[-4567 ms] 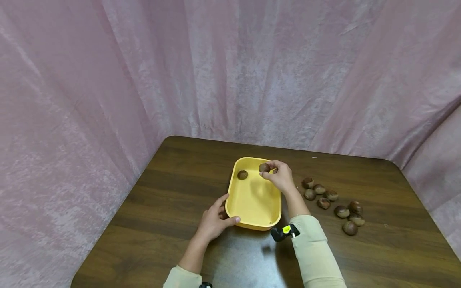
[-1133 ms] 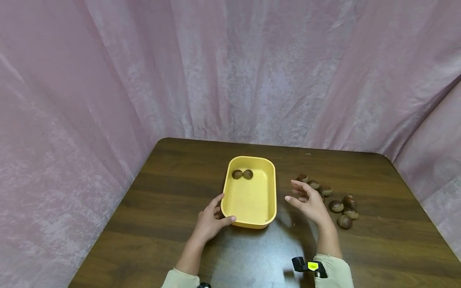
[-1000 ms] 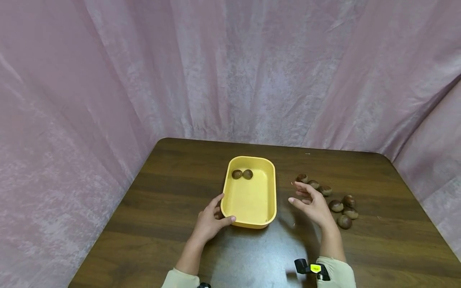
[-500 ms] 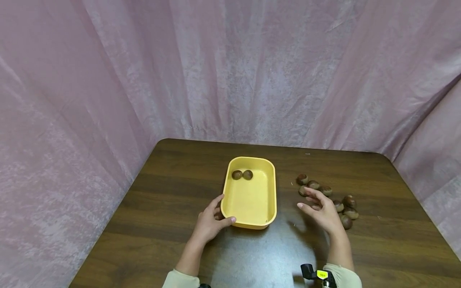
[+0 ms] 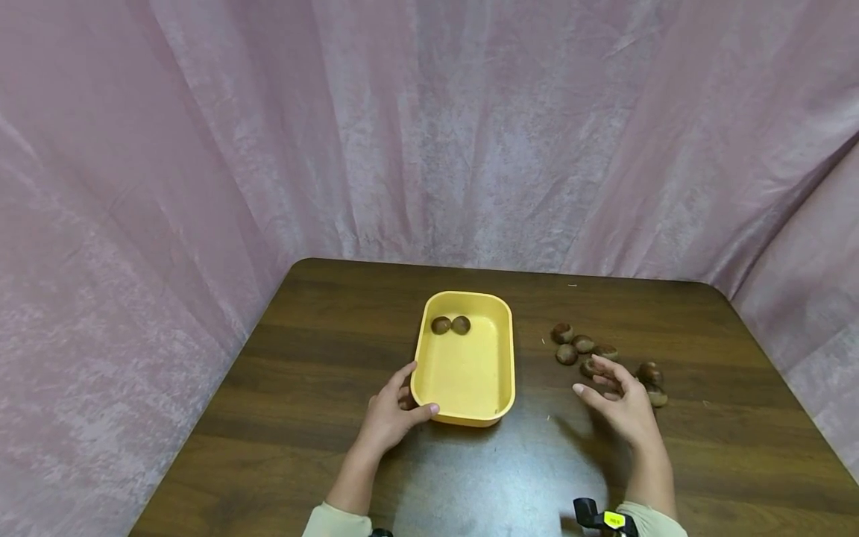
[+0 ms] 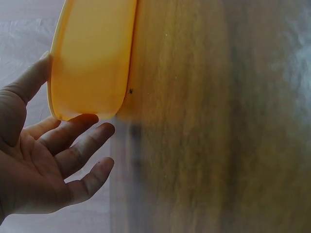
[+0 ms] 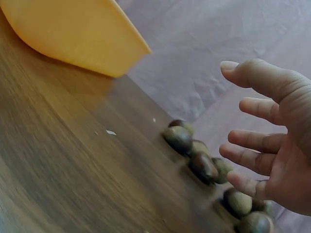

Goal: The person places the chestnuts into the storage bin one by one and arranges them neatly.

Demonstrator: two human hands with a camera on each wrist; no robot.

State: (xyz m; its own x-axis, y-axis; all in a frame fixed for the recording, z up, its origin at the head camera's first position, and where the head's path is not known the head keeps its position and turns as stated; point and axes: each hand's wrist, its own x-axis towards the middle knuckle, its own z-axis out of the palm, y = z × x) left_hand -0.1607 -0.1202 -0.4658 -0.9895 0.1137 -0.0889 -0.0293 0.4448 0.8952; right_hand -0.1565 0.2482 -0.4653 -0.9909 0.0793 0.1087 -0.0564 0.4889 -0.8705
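My left grip (image 5: 389, 420) is at the near left corner of the yellow container (image 5: 466, 373), spread wide with its fingers only gently bent. The thumb rests on the near rim and the forefinger touches the left side, while the little finger stands apart from the wall.

My right grip (image 5: 624, 406) is about half open and has hold of nothing. It is well to the right of the container, thumb and forefinger parted. Its fingertips are close by one of the loose chestnuts (image 5: 567, 354); I cannot tell whether they touch it.

Those chestnuts lie bunched on the tabletop (image 5: 349, 335) to the right of the container, and my hand hides part of the bunch. Two more chestnuts (image 5: 460, 324) sit side by side inside the container, towards its far left corner.

A few pale flecks (image 7: 111, 132) lie between the container and the bunch. Beyond the container, past the far edge of the tabletop, hangs a pink curtain (image 5: 429, 149).
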